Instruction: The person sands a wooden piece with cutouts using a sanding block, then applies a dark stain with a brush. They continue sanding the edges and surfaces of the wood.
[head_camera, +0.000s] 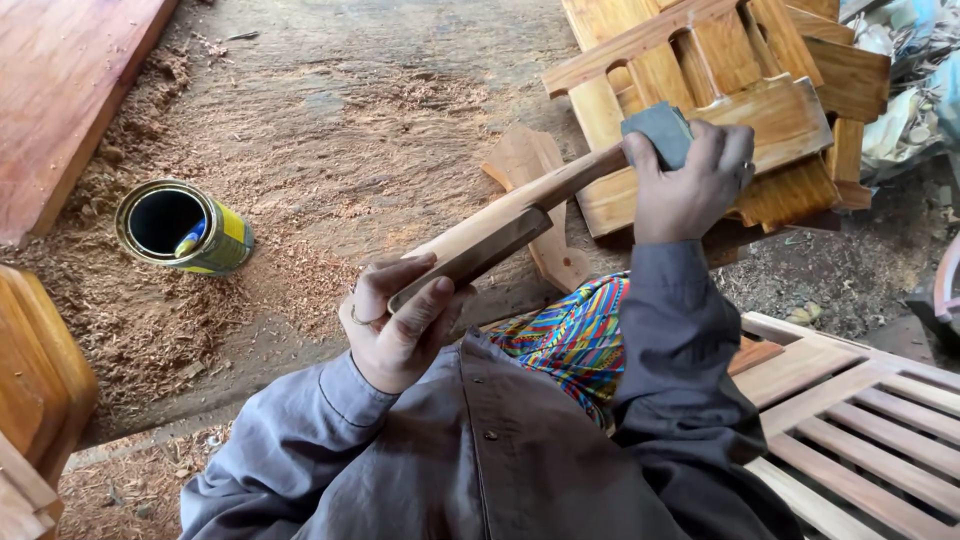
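Two hands work one long wooden piece, which slants across the middle from 7 o'clock up toward 1 o'clock. The left hand curls shut around its lower end, thumb on top. The right hand pinches a grey sanding block against the upper end. Beyond it, at 1 o'clock, lies a stack of varnished wooden parts. An open tin can rests on its side in sawdust on the floor at 9 o'clock. A slatted wooden frame sits at 4 o'clock.
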